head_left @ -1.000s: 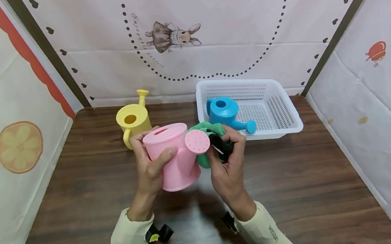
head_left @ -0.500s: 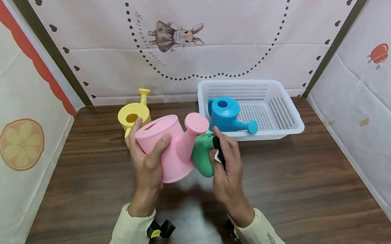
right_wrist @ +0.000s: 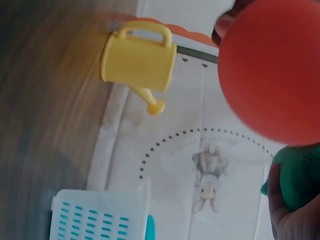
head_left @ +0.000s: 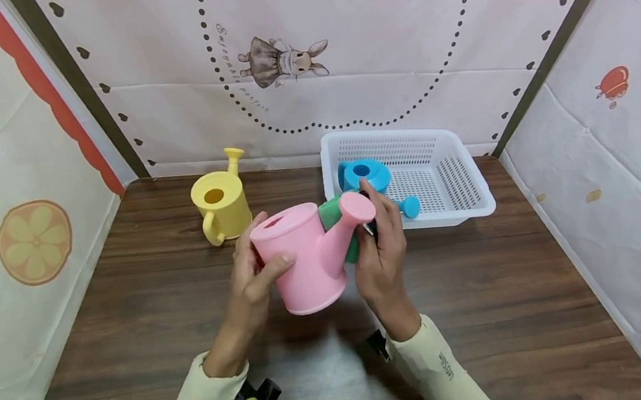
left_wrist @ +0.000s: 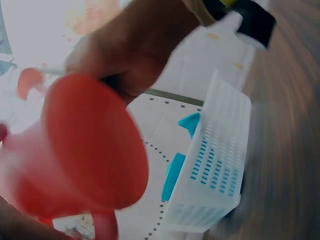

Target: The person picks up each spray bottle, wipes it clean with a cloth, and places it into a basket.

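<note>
A pink watering can [head_left: 310,266] is held in the air above the table, slightly tilted, with its sprinkler head towards the right. My left hand [head_left: 248,289] grips it on the handle side, the thumb lying across its wall. In my right hand [head_left: 382,262] is a green cloth-like thing [head_left: 330,212] with a black part, held behind the spout against the can's far side. Most of it is hidden by the can. The right wrist view shows its textured green surface [right_wrist: 300,175] beside the can's round base [right_wrist: 275,70], which looks reddish there.
A yellow watering can [head_left: 229,206] stands at the back left of the wooden table [head_left: 512,297]. At the back right, a white perforated basket [head_left: 451,215] holds a blue watering can [head_left: 373,173]. Printed fabric walls [head_left: 386,43] enclose the back and sides.
The pink can has turned and shifted to the right, still in my left hand. My right hand has moved the green cloth-like thing up behind the spout.
</note>
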Demonstrator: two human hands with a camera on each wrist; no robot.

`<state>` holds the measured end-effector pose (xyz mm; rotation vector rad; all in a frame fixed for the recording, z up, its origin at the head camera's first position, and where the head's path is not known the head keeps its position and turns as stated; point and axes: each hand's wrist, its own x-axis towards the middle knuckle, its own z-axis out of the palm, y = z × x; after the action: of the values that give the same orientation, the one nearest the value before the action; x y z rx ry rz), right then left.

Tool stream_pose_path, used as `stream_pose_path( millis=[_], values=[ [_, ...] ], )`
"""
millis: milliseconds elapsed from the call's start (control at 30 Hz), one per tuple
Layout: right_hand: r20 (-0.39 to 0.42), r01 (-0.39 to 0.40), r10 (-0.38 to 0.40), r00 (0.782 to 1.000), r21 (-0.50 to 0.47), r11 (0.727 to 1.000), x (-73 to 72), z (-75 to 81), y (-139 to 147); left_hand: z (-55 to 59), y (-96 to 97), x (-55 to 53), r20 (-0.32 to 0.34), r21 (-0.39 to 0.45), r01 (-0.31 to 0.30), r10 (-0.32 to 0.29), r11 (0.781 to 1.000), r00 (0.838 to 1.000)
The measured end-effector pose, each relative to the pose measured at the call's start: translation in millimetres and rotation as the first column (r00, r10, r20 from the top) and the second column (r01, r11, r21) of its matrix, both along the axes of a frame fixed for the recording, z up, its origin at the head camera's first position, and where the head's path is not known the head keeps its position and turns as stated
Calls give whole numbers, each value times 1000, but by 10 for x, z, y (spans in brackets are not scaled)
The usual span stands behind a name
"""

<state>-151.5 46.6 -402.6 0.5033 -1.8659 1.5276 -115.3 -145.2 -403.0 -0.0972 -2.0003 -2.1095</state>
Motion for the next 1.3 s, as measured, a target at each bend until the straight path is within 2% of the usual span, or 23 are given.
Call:
stream_pose_path(
  millis=[67,133,233,300,367,467,533,600,667,733,833,900,967,1133,1200,1300],
  values=[
    [15,-9,9,1000,-15,1000,-25,10,8,-11,-34,-21,-6,25,-11,11,1000,1000],
    [49,-23,25,998,-25,999,-12,-16,12,-30,-64,-55,-31,34,-57,58,998,998],
    [124,-21,24,992,-23,1000,86,-119,14,-64,-102,-113,-77,55,-140,144,989,987],
    [162,-23,25,987,-14,1000,176,-196,19,-74,-126,-150,-100,96,-175,184,980,978],
    [166,-19,20,986,-8,1000,257,-261,32,-67,-150,-185,-115,145,-194,211,970,971],
    [90,-19,20,996,-13,1000,324,-308,70,-59,-179,-222,-110,201,-183,207,962,972],
    [-4,-5,5,1000,0,1000,337,-310,98,-58,-187,-230,-89,213,-161,183,964,979],
    [-120,24,-19,993,40,999,330,-293,110,-65,-179,-225,-57,214,-145,161,966,985],
    [-245,75,-50,968,94,993,300,-255,104,-72,-149,-210,-45,196,-144,155,970,987],
    [-350,147,-90,932,141,979,251,-200,84,-79,-98,-185,-45,158,-169,178,973,983],
    [-457,244,-137,879,184,952,143,-89,59,-88,-1,-134,-69,104,-219,227,970,971],
    [-493,288,-153,856,212,934,81,-30,46,-90,57,-102,-76,86,-255,262,963,962],
    [-513,304,-144,846,243,921,56,-6,29,-79,93,-82,-76,88,-286,293,954,953],
    [-504,261,-79,860,303,917,162,-93,-26,-27,77,-107,-106,100,-353,363,930,926],
    [-500,250,-73,863,297,922,183,-106,-32,-18,73,-118,-115,84,-347,355,934,928],
    [-493,264,-96,865,283,922,132,-53,-19,-56,103,-93,-110,-6,-320,317,948,942]
  ],
)
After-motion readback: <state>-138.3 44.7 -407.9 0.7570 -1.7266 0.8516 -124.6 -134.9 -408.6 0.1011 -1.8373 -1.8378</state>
